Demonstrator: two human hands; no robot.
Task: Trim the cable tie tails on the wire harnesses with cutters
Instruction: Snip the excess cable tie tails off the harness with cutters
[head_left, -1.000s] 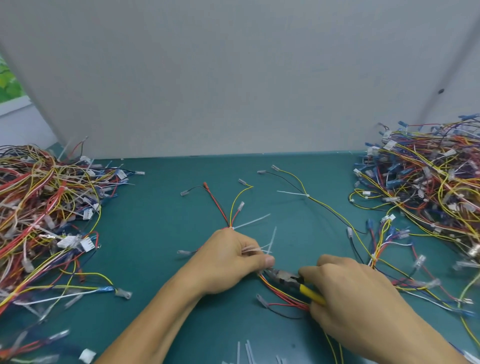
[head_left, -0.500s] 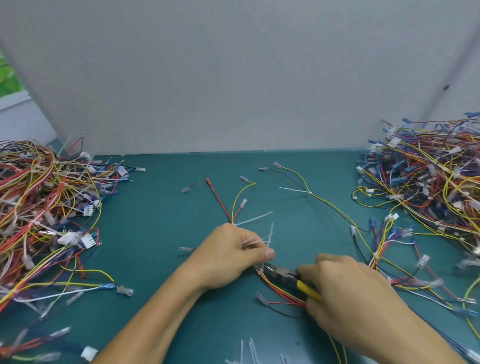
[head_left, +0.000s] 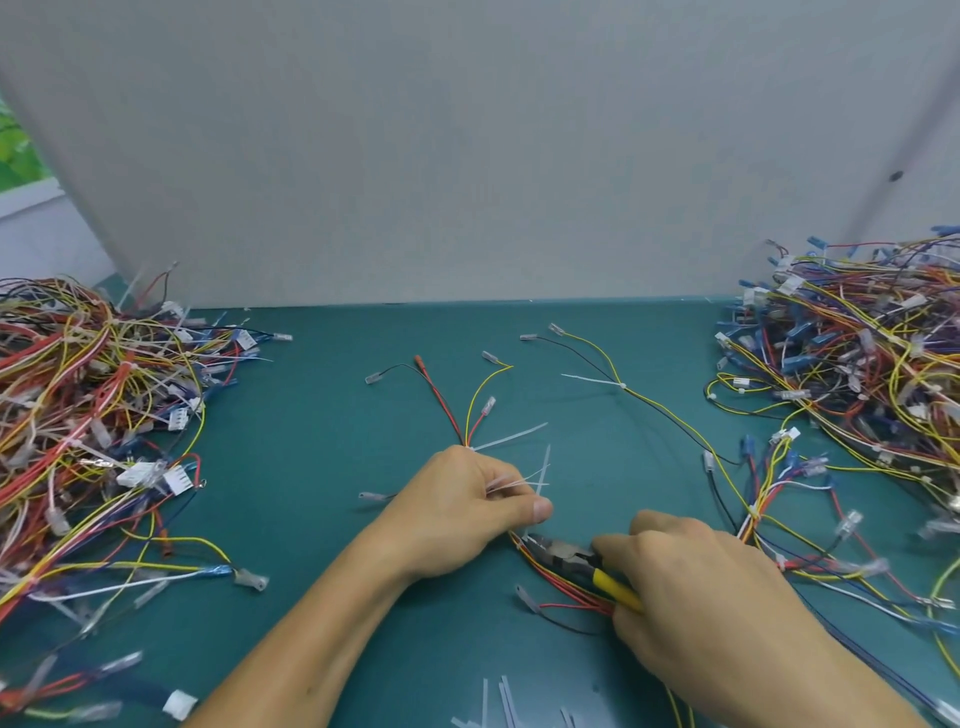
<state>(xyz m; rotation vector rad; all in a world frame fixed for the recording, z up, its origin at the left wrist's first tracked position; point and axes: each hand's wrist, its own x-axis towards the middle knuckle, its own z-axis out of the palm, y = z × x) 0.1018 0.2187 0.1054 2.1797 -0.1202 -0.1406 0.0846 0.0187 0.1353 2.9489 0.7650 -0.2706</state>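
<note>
A wire harness (head_left: 470, 410) of red, yellow and black wires lies in the middle of the green table (head_left: 322, 467). My left hand (head_left: 462, 512) grips its bundle, and white cable tie tails (head_left: 540, 470) stick out between the fingers. My right hand (head_left: 696, 597) holds yellow-handled cutters (head_left: 576, 561). The cutter jaws point left and sit on the wires just below my left thumb. Whether a tie tail is in the jaws is hidden.
A large heap of harnesses (head_left: 83, 415) covers the left of the table, and another heap (head_left: 857, 374) the right. A yellow-and-black harness (head_left: 623, 387) with a tie tail lies behind. Cut white tails (head_left: 498, 701) lie at the near edge. A grey wall (head_left: 467, 156) stands behind.
Both hands stay almost in place; the cutter jaws have crept slightly left toward my left thumb.
</note>
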